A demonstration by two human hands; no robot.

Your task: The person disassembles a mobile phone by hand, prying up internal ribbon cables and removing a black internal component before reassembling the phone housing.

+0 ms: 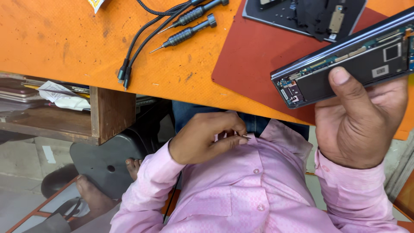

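My right hand (360,123) holds an opened dark smartphone (345,64) at the right, above the table edge. The phone is tilted, its circuit board and connectors are exposed, and my thumb presses on its inner face. My left hand (207,138) is below the table edge, close to my pink shirt (254,190). Its fingertips pinch a small thin metal piece (246,136); I cannot tell what kind of piece it is.
On the orange table (64,39) lie two dark precision screwdrivers (185,34) and black braided cables (138,43). A red mat (254,56) carries a dark phone panel (302,15). Under the table, a wooden shelf (56,121) holds papers. A dark stool (108,159) and bare feet are below.
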